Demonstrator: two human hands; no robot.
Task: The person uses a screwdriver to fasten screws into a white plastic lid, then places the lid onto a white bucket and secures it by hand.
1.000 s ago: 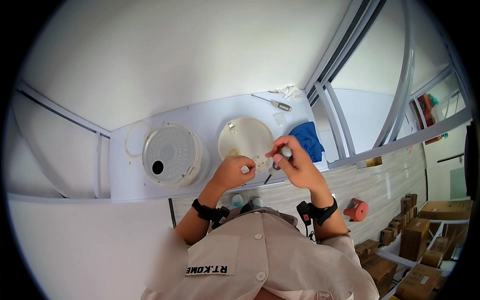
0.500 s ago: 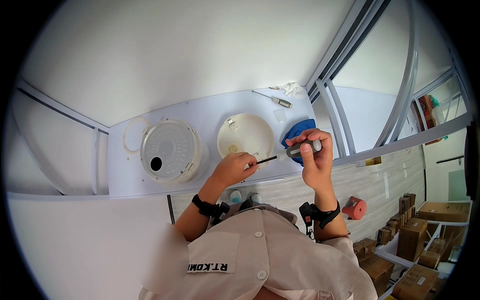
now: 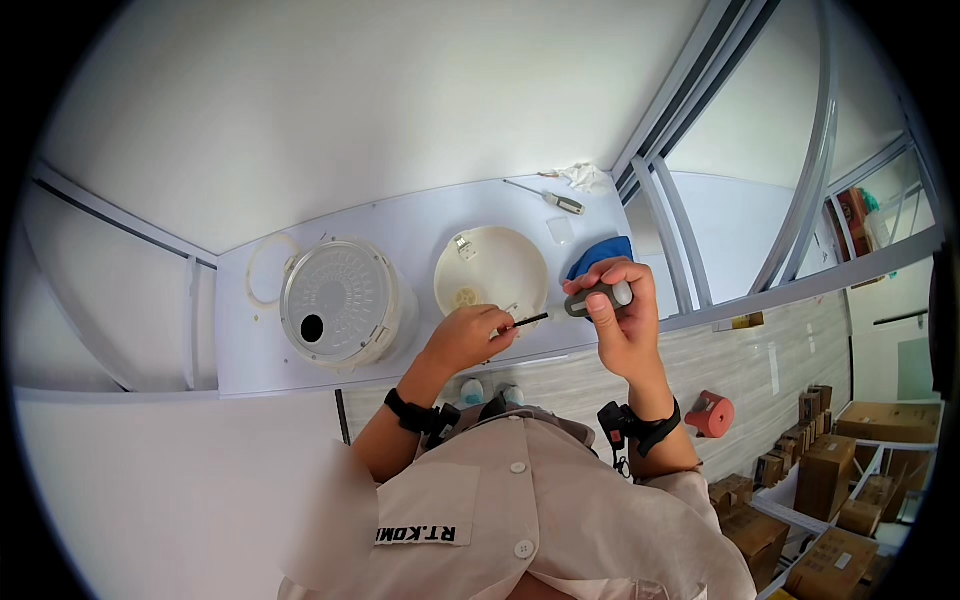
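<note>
Pinched between the fingers of my left hand [image 3: 468,338] is a thin black rod [image 3: 531,320], its free end pointing right. My right hand [image 3: 632,325] is closed around a grey screwdriver handle [image 3: 580,303] with a pale end. A gap separates the rod's tip from the handle. Beneath and beyond my left hand, a round cream-white bowl-shaped part [image 3: 515,262] lies on the table, with a metal bracket [image 3: 465,248] and a yellowish round piece [image 3: 466,297] inside. Partly behind my right hand is a blue cloth-like item [image 3: 606,254].
A white drum-shaped appliance [image 3: 340,300] with a grey lid stands left on the table [image 3: 420,215], a pale ring [image 3: 262,300] beside it. Far right lie another screwdriver [image 3: 560,203] and crumpled white tissue [image 3: 582,176]. A frame rail [image 3: 690,245] bounds the right side.
My right hand has shifted slightly left with the handle, narrowing the gap to the rod. The rod has moved a little left; my left hand is nearly still.
</note>
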